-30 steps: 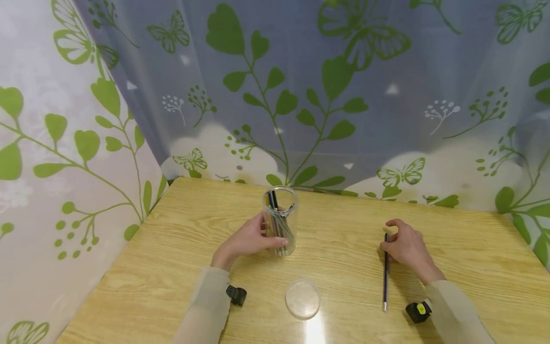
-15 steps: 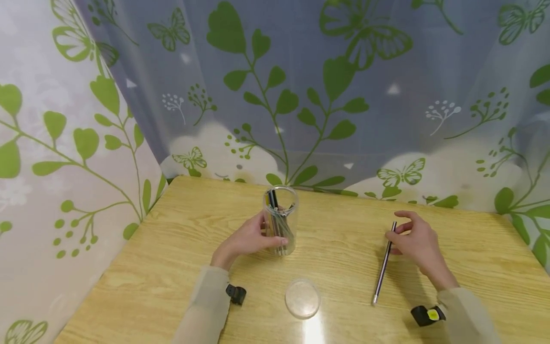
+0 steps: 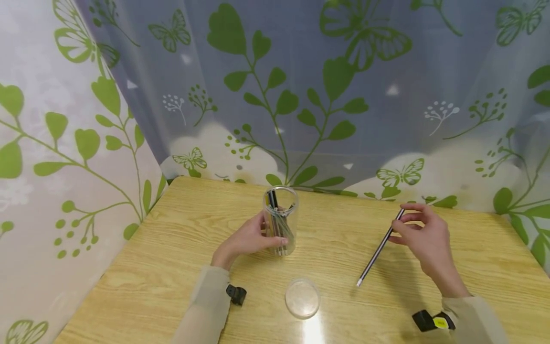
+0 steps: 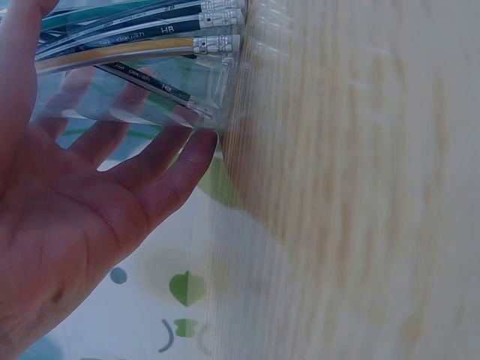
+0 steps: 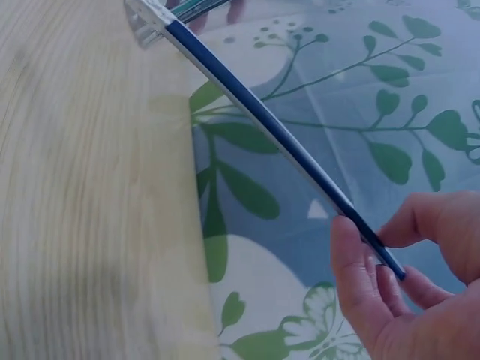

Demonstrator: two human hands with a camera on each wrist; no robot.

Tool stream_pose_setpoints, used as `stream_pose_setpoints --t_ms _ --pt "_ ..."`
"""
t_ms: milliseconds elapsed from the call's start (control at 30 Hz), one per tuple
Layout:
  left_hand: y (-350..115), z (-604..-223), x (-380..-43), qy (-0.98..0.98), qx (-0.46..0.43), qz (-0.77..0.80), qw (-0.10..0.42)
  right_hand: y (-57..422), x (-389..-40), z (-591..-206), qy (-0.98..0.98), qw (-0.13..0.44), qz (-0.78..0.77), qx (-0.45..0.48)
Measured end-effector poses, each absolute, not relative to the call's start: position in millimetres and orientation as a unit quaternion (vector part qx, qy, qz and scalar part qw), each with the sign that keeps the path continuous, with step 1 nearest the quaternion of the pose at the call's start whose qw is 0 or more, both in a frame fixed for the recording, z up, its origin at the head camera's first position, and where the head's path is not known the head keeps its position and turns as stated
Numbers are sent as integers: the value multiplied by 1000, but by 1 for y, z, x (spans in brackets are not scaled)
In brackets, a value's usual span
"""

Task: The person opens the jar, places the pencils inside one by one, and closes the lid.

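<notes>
A clear plastic jar stands upright on the table, holding several pencils, whose metal ends with erasers point down at the jar's bottom. My left hand wraps round the jar's left side, with the thumb across its front. Over to the right, my right hand pinches one dark pencil near its upper end. That pencil slants down to the left, eraser end lowest, and is clear of the tabletop. In the right wrist view the same pencil shows a dark blue side and a pale side between thumb and fingers.
A round clear lid lies flat on the wooden table in front of the jar. Patterned cloth with leaves and butterflies hangs behind the table, and a lighter one at the left.
My right hand has lifted the pencil off the table and moved up and right, while the pencil's eraser end has swung to the left. The left hand and jar have stayed in place.
</notes>
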State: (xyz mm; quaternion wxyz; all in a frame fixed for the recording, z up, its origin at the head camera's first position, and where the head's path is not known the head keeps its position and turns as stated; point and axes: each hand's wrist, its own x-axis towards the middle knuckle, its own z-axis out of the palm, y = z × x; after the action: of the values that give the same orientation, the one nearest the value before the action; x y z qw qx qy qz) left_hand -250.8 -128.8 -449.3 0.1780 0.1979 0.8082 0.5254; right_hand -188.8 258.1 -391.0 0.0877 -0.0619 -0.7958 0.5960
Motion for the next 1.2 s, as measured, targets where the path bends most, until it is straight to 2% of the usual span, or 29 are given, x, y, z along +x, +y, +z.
stream_pose_setpoints --t_ms 233,533,800,1000,1200 --pt "-129 -449 -251 807 200 526 177 249 -183 -378 -679 159 716 -27" --pt "-128 -450 -252 808 202 525 174 236 -180 -360 -584 258 768 -48" --pt "-128 -451 -251 806 202 527 177 227 -180 -346 -530 341 776 28" --pt "-129 -451 -252 805 203 527 178 215 -188 -334 -471 372 795 89" --pt "-129 -451 -252 804 201 530 179 197 -197 -318 -449 375 803 113"
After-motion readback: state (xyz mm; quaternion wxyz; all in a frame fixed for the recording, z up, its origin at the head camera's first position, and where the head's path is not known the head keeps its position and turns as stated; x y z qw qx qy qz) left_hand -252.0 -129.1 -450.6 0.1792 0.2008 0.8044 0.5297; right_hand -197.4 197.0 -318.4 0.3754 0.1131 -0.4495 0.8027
